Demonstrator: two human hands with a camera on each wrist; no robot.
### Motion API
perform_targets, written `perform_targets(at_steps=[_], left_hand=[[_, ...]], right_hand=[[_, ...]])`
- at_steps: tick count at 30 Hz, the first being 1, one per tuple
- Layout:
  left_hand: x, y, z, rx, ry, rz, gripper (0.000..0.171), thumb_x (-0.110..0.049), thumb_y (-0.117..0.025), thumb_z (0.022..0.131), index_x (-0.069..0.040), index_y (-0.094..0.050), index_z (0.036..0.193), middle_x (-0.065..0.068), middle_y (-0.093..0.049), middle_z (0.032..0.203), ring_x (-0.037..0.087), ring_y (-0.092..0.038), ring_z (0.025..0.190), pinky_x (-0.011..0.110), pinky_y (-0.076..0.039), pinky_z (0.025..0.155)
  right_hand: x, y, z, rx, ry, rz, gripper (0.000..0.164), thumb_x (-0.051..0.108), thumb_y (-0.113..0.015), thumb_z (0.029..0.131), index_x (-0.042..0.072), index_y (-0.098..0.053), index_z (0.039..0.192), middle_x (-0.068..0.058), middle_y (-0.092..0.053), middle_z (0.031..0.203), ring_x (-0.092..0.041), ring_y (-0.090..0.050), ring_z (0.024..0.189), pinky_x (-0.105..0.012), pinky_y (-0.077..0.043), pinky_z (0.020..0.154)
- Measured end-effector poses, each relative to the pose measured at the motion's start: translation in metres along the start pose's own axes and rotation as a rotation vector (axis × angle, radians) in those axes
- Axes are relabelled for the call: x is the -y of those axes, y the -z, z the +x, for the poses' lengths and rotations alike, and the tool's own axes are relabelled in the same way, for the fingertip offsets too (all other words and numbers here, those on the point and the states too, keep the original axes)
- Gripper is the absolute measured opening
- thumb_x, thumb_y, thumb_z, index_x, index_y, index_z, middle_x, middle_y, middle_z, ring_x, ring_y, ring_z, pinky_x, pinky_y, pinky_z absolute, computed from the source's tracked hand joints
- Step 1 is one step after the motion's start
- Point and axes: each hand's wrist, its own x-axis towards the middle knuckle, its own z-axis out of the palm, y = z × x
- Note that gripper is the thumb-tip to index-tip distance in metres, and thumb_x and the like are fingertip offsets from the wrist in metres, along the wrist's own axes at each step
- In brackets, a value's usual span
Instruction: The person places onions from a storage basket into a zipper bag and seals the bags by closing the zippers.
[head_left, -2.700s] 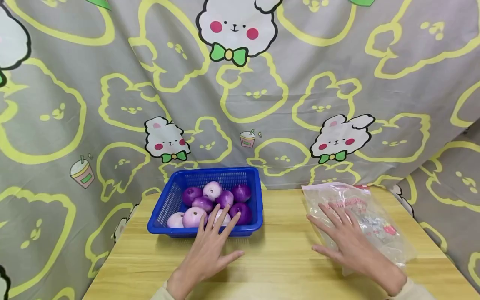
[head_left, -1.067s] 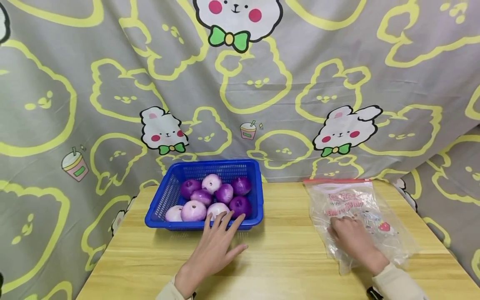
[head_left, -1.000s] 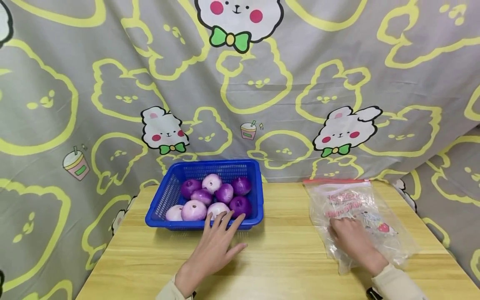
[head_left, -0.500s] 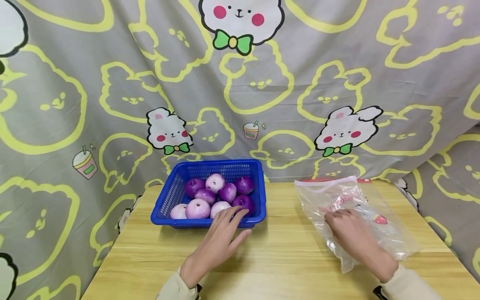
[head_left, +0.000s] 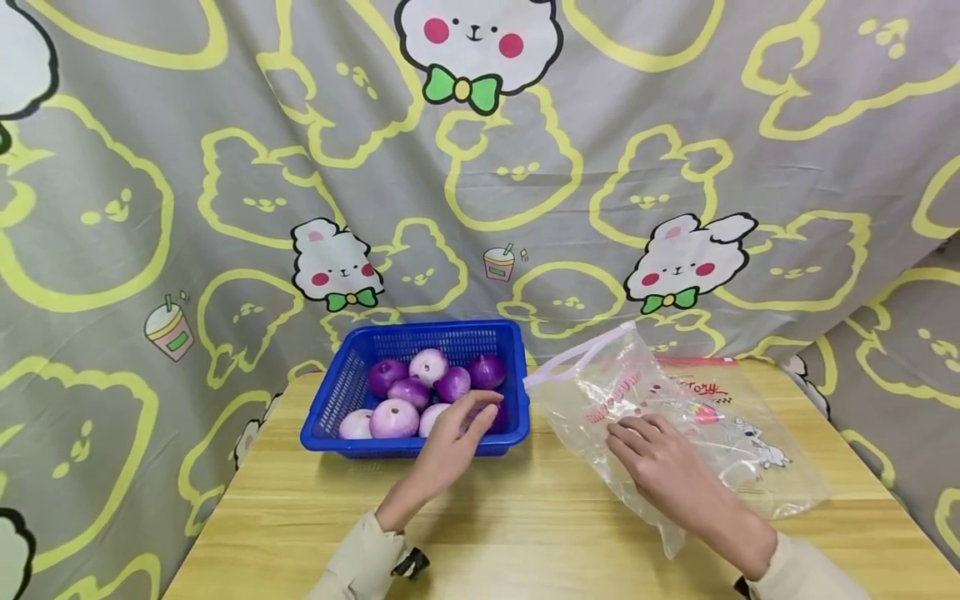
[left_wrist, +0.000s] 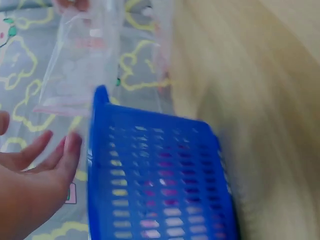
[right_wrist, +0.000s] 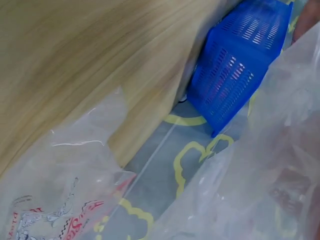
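Note:
My right hand (head_left: 663,462) pinches a clear zip-lock bag (head_left: 562,408) with pink print and a pale lilac slider strip. The bag is lifted at a slant, its top corner near the basket's right rim. Beneath it, a second clear bag (head_left: 761,408) with a red strip lies on the table. My left hand (head_left: 452,437) hovers over the front right corner of the blue plastic basket (head_left: 360,445), fingers loosely bent and holding nothing. Several peeled purple onions (head_left: 394,418) lie in the basket; the left hand partly covers those at front right. In the left wrist view, the left hand (left_wrist: 42,185) is beside the basket wall.
The wooden table (head_left: 525,533) extends in front of the basket and between the arms. A grey patterned curtain (head_left: 525,200) hangs right behind the table and along both sides.
The right hand has closed on the top bag and drawn it up and leftward, uncovering more of the lower bag. The left hand has risen slightly and turned at the basket's front edge.

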Motion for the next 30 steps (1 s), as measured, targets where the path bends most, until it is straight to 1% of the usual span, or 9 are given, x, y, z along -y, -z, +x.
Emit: perform_targets(at_steps=[3, 6, 10, 15, 20, 22, 25, 28, 30], left_hand=[[-0.004, -0.004, 0.011, 0.082, 0.134, -0.225, 0.043, -0.034, -0.043, 0.107, -0.006, -0.047, 0.140, 0.020, -0.058, 0.127, 0.037, -0.068, 0.100, 0.040, -0.060, 0.068], [-0.005, -0.007, 0.021, 0.134, 0.256, -0.364, 0.052, -0.042, -0.037, 0.108, -0.008, -0.036, 0.147, 0.023, -0.057, 0.121, 0.040, -0.070, 0.089, 0.045, -0.058, 0.055], [-0.005, -0.010, 0.031, 0.160, 0.366, -0.422, 0.055, -0.045, -0.039, 0.106, -0.004, -0.041, 0.143, 0.017, -0.065, 0.107, 0.029, -0.072, 0.080, 0.043, -0.059, 0.056], [-0.006, -0.012, 0.037, 0.210, 0.407, -0.423, 0.037, -0.022, -0.049, 0.102, 0.008, -0.056, 0.123, 0.015, -0.072, 0.093, 0.025, -0.073, 0.077, 0.040, -0.060, 0.066], [-0.010, -0.021, 0.032, 0.194, 0.336, -0.435, 0.028, -0.003, -0.044, 0.099, 0.013, -0.053, 0.121, 0.030, -0.070, 0.099, 0.031, -0.074, 0.075, 0.040, -0.060, 0.060], [-0.012, -0.028, 0.030, 0.156, 0.317, -0.437, 0.030, -0.001, -0.044, 0.098, 0.012, -0.050, 0.125, 0.032, -0.069, 0.100, 0.031, -0.074, 0.073, 0.038, -0.059, 0.056], [-0.016, -0.042, 0.025, 0.084, 0.327, -0.458, 0.038, 0.001, -0.046, 0.097, 0.008, -0.046, 0.133, 0.030, -0.070, 0.101, 0.033, -0.074, 0.074, 0.039, -0.058, 0.053], [-0.019, -0.058, 0.020, -0.019, 0.329, -0.468, 0.045, 0.001, -0.049, 0.095, 0.007, -0.043, 0.140, 0.029, -0.070, 0.104, 0.038, -0.073, 0.077, 0.039, -0.058, 0.055], [-0.021, -0.070, 0.017, -0.110, 0.308, -0.411, 0.045, 0.000, -0.051, 0.095, 0.007, -0.047, 0.139, 0.026, -0.071, 0.101, 0.031, -0.074, 0.074, 0.033, -0.057, 0.054]], right_hand=[[0.002, 0.003, 0.001, -0.029, 0.077, -0.006, 0.034, 0.002, -0.039, 0.092, -0.003, -0.071, 0.100, -0.015, -0.072, 0.104, -0.031, -0.067, 0.096, -0.044, -0.052, 0.083], [0.006, 0.004, 0.000, -0.069, 0.151, 0.001, 0.040, 0.002, -0.033, 0.102, -0.003, -0.072, 0.103, -0.015, -0.072, 0.108, -0.029, -0.068, 0.099, -0.043, -0.052, 0.085], [0.011, 0.006, -0.003, -0.140, 0.232, 0.028, 0.042, 0.002, -0.031, 0.107, -0.001, -0.072, 0.107, -0.014, -0.072, 0.112, -0.026, -0.068, 0.100, -0.041, -0.053, 0.081], [0.014, 0.008, -0.009, -0.141, 0.249, 0.038, 0.040, 0.001, -0.032, 0.106, 0.002, -0.072, 0.111, -0.014, -0.070, 0.116, -0.027, -0.067, 0.102, -0.041, -0.054, 0.081], [0.004, 0.003, -0.018, 0.040, 0.056, 0.035, 0.042, 0.004, -0.030, 0.101, 0.006, -0.070, 0.114, -0.017, -0.068, 0.119, -0.034, -0.063, 0.111, -0.050, -0.051, 0.091], [-0.003, 0.001, -0.022, 0.129, -0.031, 0.061, 0.034, 0.004, -0.042, 0.093, 0.006, -0.068, 0.114, -0.020, -0.066, 0.121, -0.039, -0.061, 0.113, -0.054, -0.050, 0.092], [-0.009, 0.003, -0.022, 0.201, -0.150, 0.125, 0.036, 0.002, -0.056, 0.080, 0.005, -0.066, 0.115, -0.022, -0.064, 0.121, -0.041, -0.060, 0.114, -0.055, -0.050, 0.091], [-0.006, 0.009, -0.009, 0.242, -0.289, 0.221, 0.034, 0.004, -0.061, 0.087, 0.006, -0.066, 0.121, -0.018, -0.064, 0.124, -0.038, -0.060, 0.116, -0.054, -0.049, 0.095], [-0.001, 0.013, 0.006, 0.257, -0.385, 0.271, 0.032, 0.014, -0.063, 0.094, 0.006, -0.065, 0.125, -0.015, -0.064, 0.126, -0.035, -0.060, 0.117, -0.053, -0.049, 0.096]])
